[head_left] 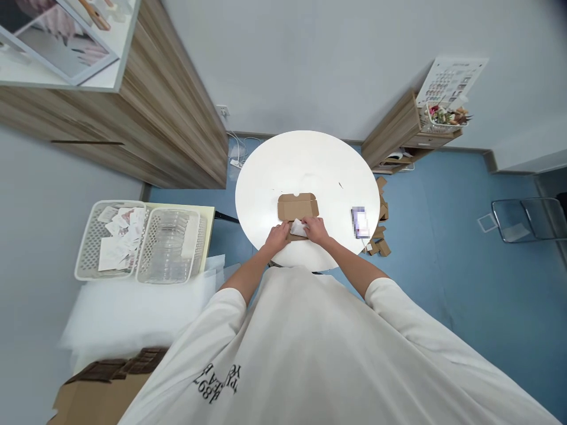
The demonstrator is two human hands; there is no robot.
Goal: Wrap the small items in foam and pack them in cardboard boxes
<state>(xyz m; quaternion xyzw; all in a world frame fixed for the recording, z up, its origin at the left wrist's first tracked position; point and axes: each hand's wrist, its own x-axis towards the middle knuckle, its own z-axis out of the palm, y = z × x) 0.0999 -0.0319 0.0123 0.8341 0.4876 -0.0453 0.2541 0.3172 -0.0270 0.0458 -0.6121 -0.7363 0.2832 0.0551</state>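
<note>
On the round white table, a small brown cardboard box point(298, 208) lies with its lid folded open away from me. A white, crumpled-looking packet point(298, 228) sits in the near part of the box; what it contains cannot be seen. My left hand point(277, 237) is closed on the left end of the box, fingers curled over its edge. At the right end, my right hand point(315, 229) has its fingers bent against the packet, gripping its right side close to the box wall. Both hands partly cover the box's tray.
The round table point(305, 159) also bears a phone-like device point(360, 223) with a cable at right. Flattened cardboard boxes point(380, 245) lie beyond its right edge. White baskets point(108, 242) with packets and clear plastic stand at left. A metal-framed chair point(527, 219) is far right.
</note>
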